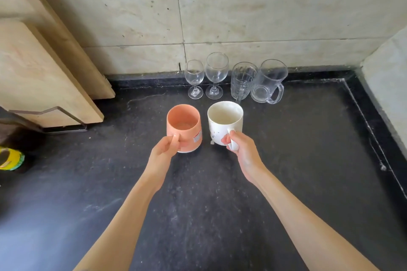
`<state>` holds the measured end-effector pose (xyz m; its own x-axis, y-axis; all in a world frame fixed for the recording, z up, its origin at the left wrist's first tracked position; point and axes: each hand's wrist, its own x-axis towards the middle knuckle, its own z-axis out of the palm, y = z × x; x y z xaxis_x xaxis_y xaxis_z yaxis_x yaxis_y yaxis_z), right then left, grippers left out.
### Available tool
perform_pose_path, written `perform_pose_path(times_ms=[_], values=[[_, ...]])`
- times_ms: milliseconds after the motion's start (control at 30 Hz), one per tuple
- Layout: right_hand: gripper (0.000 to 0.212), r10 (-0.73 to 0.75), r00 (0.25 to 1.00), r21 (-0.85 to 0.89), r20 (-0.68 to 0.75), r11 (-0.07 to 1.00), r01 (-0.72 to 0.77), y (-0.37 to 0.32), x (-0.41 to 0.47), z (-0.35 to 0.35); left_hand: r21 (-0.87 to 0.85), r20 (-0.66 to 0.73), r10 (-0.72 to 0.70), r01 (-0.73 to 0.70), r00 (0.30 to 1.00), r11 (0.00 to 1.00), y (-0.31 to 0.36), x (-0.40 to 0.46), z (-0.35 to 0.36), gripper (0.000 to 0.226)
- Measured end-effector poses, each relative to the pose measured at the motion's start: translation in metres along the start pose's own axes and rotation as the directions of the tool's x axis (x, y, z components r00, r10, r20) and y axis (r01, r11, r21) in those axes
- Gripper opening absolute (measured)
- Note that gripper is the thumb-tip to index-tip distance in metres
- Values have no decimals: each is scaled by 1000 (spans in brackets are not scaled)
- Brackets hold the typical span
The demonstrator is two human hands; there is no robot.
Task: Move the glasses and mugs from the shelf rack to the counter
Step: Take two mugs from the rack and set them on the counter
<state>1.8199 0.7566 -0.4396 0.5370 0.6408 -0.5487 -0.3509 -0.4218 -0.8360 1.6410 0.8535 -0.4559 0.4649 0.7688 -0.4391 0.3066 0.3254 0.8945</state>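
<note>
My left hand (164,149) grips the handle of an orange mug (184,126) with a red label on its side. My right hand (241,150) holds the handle of a white mug (223,122). Both mugs stand upright side by side on or just above the black counter (220,204); I cannot tell whether they touch it. Behind them, by the wall, stand two wine glasses (194,78) (216,73), a ribbed tumbler (242,80) and a clear glass mug (269,82) with its handle toward me.
A pale wooden cabinet door (44,77) juts in from the left with a dark metal bracket (55,121) beneath it. A yellow-green object (11,158) lies at the far left edge. A tiled wall (242,17) closes the back, and another wall (392,77) the right.
</note>
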Motion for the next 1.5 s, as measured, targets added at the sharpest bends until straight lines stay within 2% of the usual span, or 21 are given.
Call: perform_pose_path(times_ms=[300,533,733,900,1000,1100,1167,1233,1300,1367,1433,1500], values=[[29,-13,995,108,100,994,2,1,41,7,-34,-38,-2,0,999,999,6,51,7,25],[39,-22,991,108,131,994,8,-3,61,11,-30,-41,-15,14,999,999,6,75,4,30],[30,-34,991,139,127,990,16,-2,73,15,-16,-61,-39,38,997,999,2,84,3,21],[28,-18,993,103,116,995,6,3,76,15,29,-106,-35,38,994,999,4,86,3,20],[26,-11,997,22,72,1000,10,2,75,15,-25,-194,-54,50,979,998,8,81,6,28],[23,-32,999,-98,-21,995,30,1,69,14,-23,-189,-73,70,979,997,14,73,3,41],[24,-79,995,-233,-56,970,64,1,61,12,80,-163,-60,74,985,994,18,65,-3,39],[28,-146,988,-373,-47,920,119,2,48,10,264,-148,-19,58,989,963,19,52,-12,38],[36,-186,981,-486,-51,863,138,2,31,8,451,-108,51,3,993,893,19,33,-24,41],[41,-241,970,-575,-42,800,173,1,11,6,620,-21,118,-80,993,780,21,11,-39,44],[43,-326,944,-634,43,722,278,-5,-9,5,719,19,180,-138,983,681,27,-9,-54,45],[43,-412,896,-676,166,614,408,-20,-28,10,759,-10,264,-165,964,630,42,-26,-65,46]])
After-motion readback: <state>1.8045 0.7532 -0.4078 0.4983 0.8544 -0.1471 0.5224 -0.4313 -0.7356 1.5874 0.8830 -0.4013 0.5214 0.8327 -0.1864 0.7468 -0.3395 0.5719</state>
